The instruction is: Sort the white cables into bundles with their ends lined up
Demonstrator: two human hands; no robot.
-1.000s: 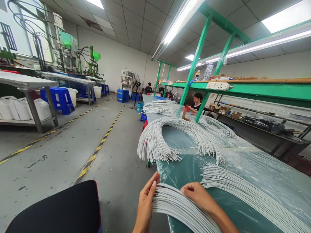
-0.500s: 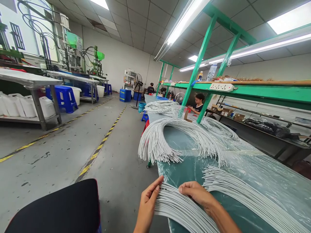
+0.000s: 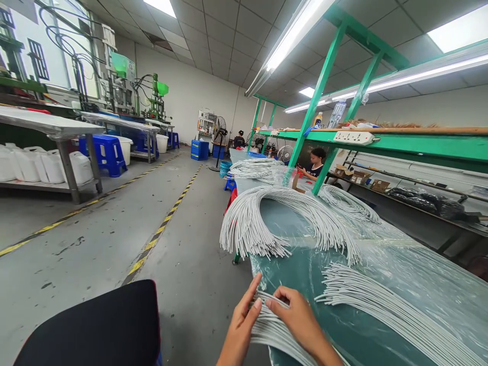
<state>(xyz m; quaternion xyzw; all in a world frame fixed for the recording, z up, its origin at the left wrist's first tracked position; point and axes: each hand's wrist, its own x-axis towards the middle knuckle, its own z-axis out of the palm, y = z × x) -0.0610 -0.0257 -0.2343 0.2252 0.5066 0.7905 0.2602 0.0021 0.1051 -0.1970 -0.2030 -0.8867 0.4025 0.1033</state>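
Observation:
A bundle of thin white cables [image 3: 272, 330] lies at the near edge of the green table, its cut ends between my hands. My left hand [image 3: 244, 317] grips the left side of the bundle near the ends, thumb on top and index finger stretched forward. My right hand [image 3: 295, 315] bends over the bundle from the right, thumb and fingers pinched on the cables near the ends. To the right lies a second bundle of white cables [image 3: 385, 307], untouched. Ahead of my hands rests a large curved bundle of white cables [image 3: 259, 218].
The table [image 3: 301, 274] is covered with clear plastic film. A green frame post [image 3: 318, 101] rises from it and carries a shelf with a power strip [image 3: 354, 138]. A black chair [image 3: 95, 325] stands at left. A person [image 3: 315, 162] sits across the table.
My right hand has moved left along the cables, closer to my left hand and the cut ends. The view has shifted slightly.

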